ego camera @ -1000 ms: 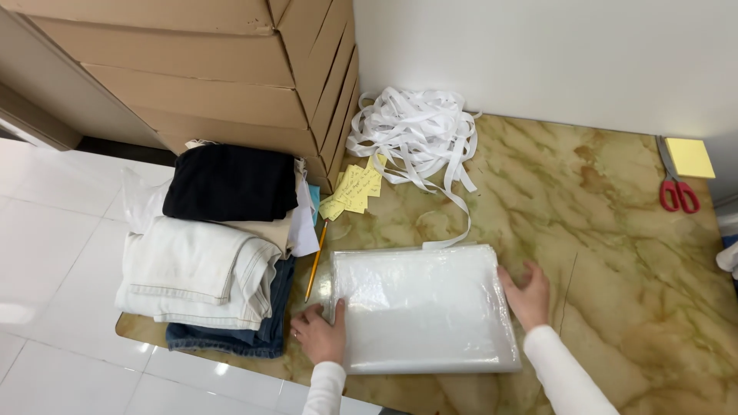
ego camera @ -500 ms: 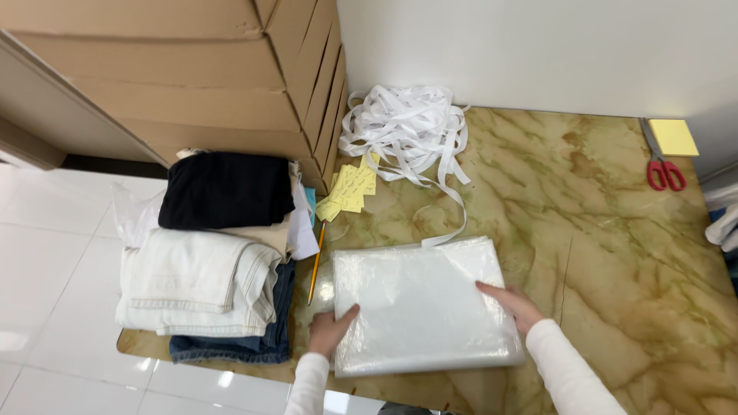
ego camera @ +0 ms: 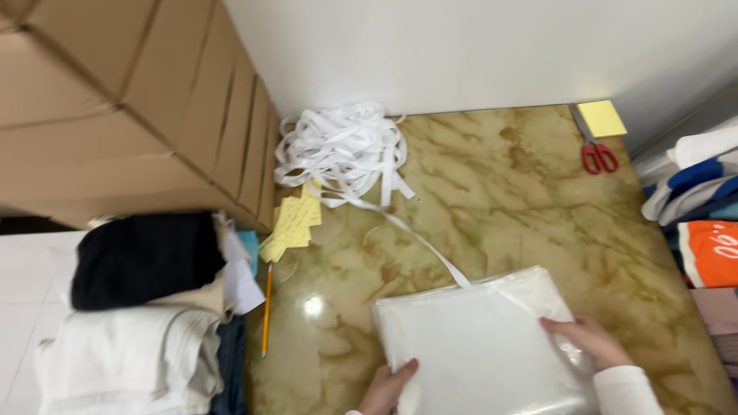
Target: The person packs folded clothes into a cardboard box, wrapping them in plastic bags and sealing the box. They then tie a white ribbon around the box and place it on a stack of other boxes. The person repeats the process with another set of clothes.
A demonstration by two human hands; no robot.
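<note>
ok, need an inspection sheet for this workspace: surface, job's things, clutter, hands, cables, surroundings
Surface: glossy green-and-tan marble-pattern tabletop.
Job's things: flat white garment in a clear plastic bag, lying near the front edge.
Clutter: tangled pile of white fabric strips, one strip reaching the bag; yellow paper tags; yellow pencil; red-handled scissors; yellow sticky-note pad.
Hands: left hand at the bag's lower left edge; right hand flat on its right side.
Cables: nothing seen.
Surroundings: stacked brown cardboard boxes; pile of folded black, white and denim clothes; folded colourful clothes at right; white wall.
</note>
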